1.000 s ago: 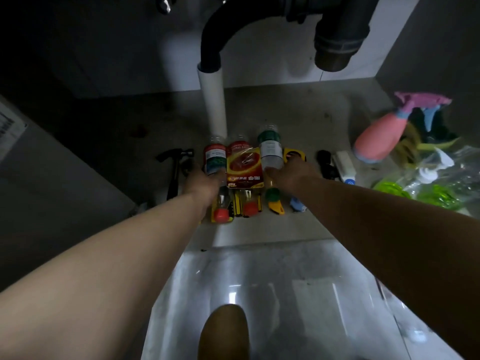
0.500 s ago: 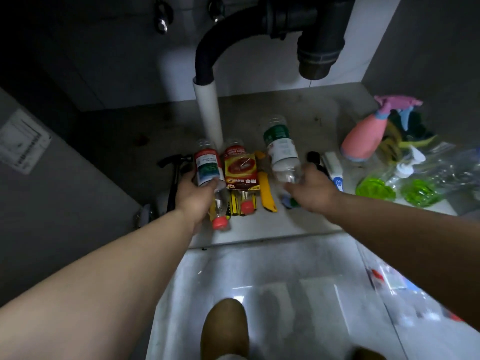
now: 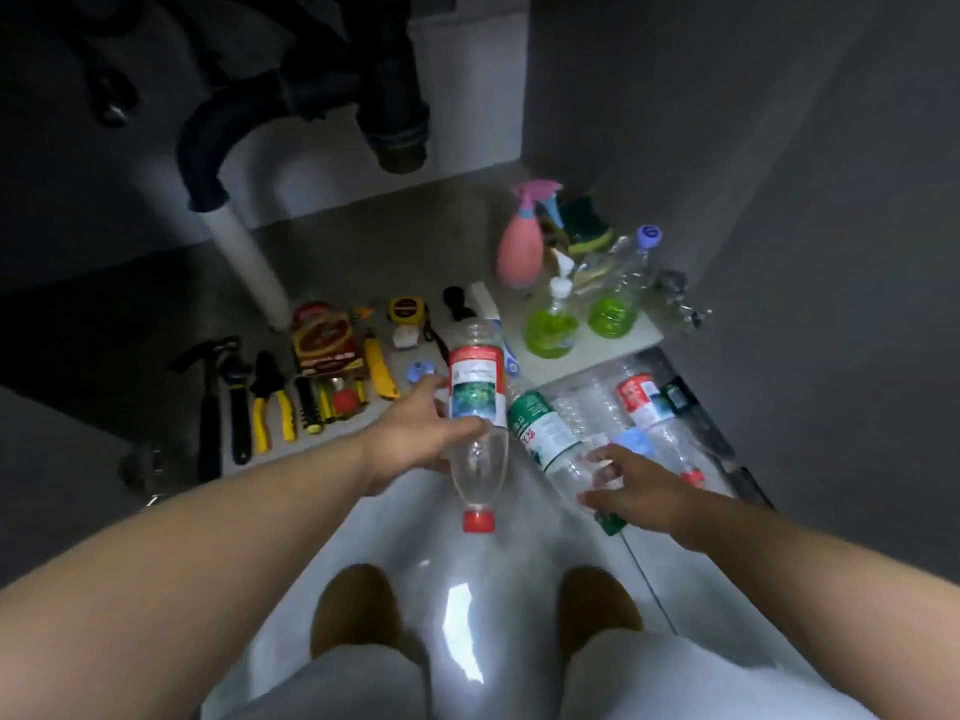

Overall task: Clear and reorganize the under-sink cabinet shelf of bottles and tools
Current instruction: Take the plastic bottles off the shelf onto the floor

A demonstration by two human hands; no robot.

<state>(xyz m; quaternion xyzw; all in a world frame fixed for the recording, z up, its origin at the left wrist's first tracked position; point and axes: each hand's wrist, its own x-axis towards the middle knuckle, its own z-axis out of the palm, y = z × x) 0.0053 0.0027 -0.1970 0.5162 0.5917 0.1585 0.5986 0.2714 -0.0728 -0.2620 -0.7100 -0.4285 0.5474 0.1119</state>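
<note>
My left hand has its fingers and thumb curled round the middle of the red-label bottle, red cap pointing back at me. My right hand grips the clear neck end of the green-label bottle, fingers wrapped over it, green cap just showing under my palm. Half a second ago both bottles were still over the cabinet shelf, on either side of the red box. Now both are off it, in the air above the pale floor in front of the shelf edge, close beside each other. The box stays where it was, with the hammer, yellow pliers and yellow knife around it. Just past my right hand a heap of clear bottles lies on the floor below the shelf edge.
</note>
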